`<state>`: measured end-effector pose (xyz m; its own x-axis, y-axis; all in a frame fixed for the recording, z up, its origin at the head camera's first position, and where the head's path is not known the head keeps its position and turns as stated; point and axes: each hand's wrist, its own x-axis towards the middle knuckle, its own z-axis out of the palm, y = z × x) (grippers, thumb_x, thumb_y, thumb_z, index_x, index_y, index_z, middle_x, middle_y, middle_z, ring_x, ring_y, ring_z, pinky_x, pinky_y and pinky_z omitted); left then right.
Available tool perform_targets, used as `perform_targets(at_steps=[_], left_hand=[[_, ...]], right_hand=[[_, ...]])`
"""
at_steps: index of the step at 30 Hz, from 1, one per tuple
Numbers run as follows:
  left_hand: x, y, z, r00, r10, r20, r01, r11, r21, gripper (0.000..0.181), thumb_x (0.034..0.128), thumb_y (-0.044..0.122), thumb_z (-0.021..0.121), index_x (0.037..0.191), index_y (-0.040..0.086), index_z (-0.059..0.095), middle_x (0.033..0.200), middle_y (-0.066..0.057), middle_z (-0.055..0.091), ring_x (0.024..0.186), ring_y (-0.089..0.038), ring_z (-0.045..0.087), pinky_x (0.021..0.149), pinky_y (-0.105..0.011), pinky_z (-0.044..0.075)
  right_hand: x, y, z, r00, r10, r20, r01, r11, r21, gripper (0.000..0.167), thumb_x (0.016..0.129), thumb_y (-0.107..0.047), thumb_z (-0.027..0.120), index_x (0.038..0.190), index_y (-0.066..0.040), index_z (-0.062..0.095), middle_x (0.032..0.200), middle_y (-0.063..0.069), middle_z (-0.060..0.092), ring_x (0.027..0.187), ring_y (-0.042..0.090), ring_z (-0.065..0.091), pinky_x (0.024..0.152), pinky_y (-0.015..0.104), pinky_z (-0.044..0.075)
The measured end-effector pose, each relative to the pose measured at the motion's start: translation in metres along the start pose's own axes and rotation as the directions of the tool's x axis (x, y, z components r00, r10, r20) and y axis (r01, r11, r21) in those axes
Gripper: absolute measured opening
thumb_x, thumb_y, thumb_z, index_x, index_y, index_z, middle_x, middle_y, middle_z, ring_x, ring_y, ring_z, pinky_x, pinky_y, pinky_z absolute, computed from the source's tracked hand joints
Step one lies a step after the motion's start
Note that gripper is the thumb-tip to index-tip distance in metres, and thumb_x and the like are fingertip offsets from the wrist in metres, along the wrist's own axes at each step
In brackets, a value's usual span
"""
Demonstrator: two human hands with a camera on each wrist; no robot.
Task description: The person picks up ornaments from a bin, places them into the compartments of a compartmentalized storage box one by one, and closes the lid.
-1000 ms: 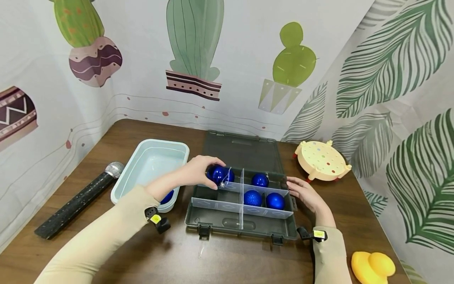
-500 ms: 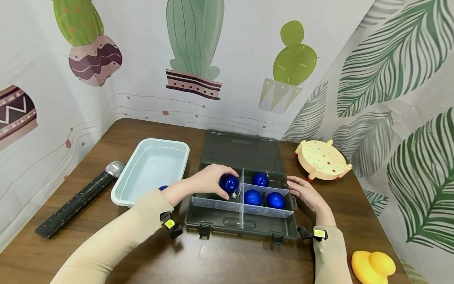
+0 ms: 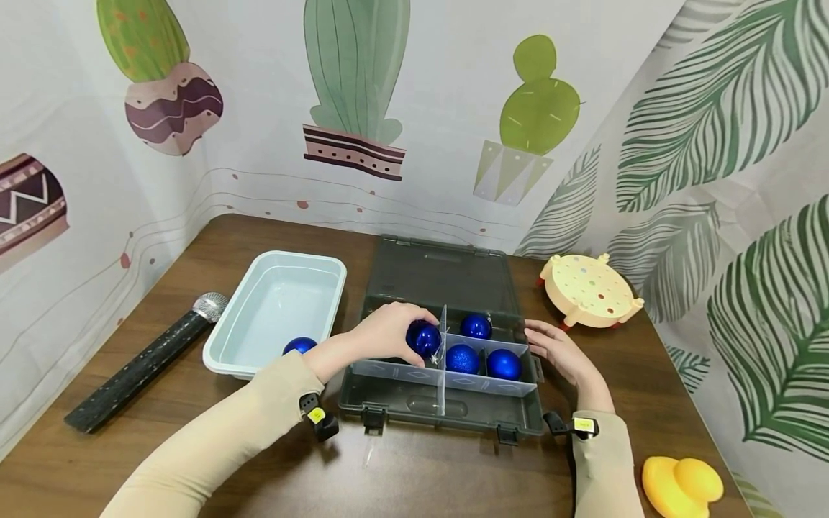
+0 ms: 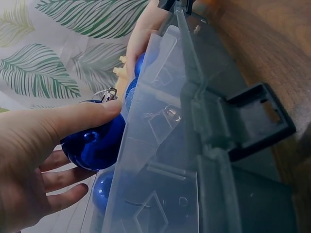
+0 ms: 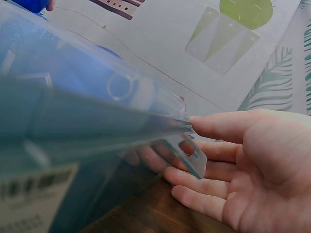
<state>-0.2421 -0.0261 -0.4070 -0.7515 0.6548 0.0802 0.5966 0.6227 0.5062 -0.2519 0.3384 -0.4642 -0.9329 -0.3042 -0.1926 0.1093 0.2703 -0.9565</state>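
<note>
My left hand (image 3: 388, 332) holds a shiny blue Christmas bauble (image 3: 424, 339) over the middle left part of a dark see-through divider box (image 3: 376, 399). In the left wrist view, the thumb lies by the bauble's metal cap (image 4: 111, 94) and the fingers support it from the other side. Beneath, another blue bauble (image 4: 103, 190) shows behind the clear divider (image 4: 155, 145). On the right half sit a shiny bauble (image 3: 476, 326) at the back, then a glittery one (image 3: 462, 358) and a matte one (image 3: 504, 365). My right hand (image 3: 566, 360) touches the box's right side, thumb at its rim.
A pale blue tub (image 3: 275, 259) with a blue bauble (image 3: 300, 345) inside stands left of the box. Farther left lies a microphone (image 3: 149, 360). The box's open lid (image 3: 443, 273) lies back. A cream footed disc (image 3: 591, 291) and a yellow rubber duck (image 3: 683, 485) are at right.
My left hand has carried the bauble right and slightly down, from the back left compartment towards the central divider. My right hand has stayed at the box's side.
</note>
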Motion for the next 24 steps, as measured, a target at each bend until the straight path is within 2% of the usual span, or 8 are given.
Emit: perform_targets(at_steps=[4, 7, 14, 24], left_hand=[[-0.0007, 0.0013, 0.0019, 1.000, -0.011, 0.003, 0.011, 1.000, 0.024, 0.065, 0.0679, 0.032, 0.090, 0.125, 0.015, 0.064, 0.127, -0.005, 0.066, 0.117, -0.025, 0.061, 0.096, -0.041, 0.052], [-0.0010, 0.0034, 0.0031, 1.000, -0.016, -0.003, 0.016, 0.999, 0.035, 0.065, 0.0673, 0.033, 0.090, 0.125, 0.016, 0.064, 0.126, -0.004, 0.067, 0.115, -0.025, 0.062, 0.094, -0.042, 0.053], [-0.0016, 0.0072, 0.0065, 1.000, -0.029, -0.009, 0.030, 0.996, 0.081, 0.066, 0.0667, 0.038, 0.090, 0.125, 0.018, 0.065, 0.125, -0.003, 0.067, 0.114, -0.025, 0.063, 0.093, -0.043, 0.053], [-0.0023, 0.0089, 0.0077, 0.999, -0.042, -0.005, 0.042, 0.996, 0.080, 0.068, 0.0646, 0.041, 0.091, 0.123, 0.017, 0.066, 0.125, -0.003, 0.067, 0.115, -0.024, 0.063, 0.093, -0.044, 0.053]], right_hand=[[0.0013, 0.0012, 0.0006, 1.000, -0.003, 0.006, 0.003, 1.000, 0.009, 0.057, 0.104, -0.022, 0.046, 0.143, 0.016, 0.029, 0.120, -0.005, 0.057, 0.101, -0.003, 0.061, 0.089, 0.012, 0.048], [0.0014, 0.0015, 0.0005, 1.000, -0.012, 0.016, 0.011, 1.000, 0.011, 0.058, 0.104, -0.022, 0.045, 0.143, 0.017, 0.027, 0.118, -0.007, 0.058, 0.102, -0.003, 0.061, 0.089, 0.012, 0.048], [0.0001, -0.0005, 0.0001, 1.000, -0.001, 0.008, 0.001, 1.000, 0.011, 0.057, 0.104, -0.022, 0.045, 0.143, 0.016, 0.028, 0.122, -0.001, 0.058, 0.101, -0.003, 0.061, 0.089, 0.012, 0.048], [-0.0009, -0.0014, 0.0005, 1.000, 0.009, 0.001, -0.009, 1.000, -0.009, 0.058, 0.104, -0.023, 0.046, 0.144, 0.015, 0.028, 0.130, 0.009, 0.054, 0.102, -0.003, 0.060, 0.089, 0.011, 0.047]])
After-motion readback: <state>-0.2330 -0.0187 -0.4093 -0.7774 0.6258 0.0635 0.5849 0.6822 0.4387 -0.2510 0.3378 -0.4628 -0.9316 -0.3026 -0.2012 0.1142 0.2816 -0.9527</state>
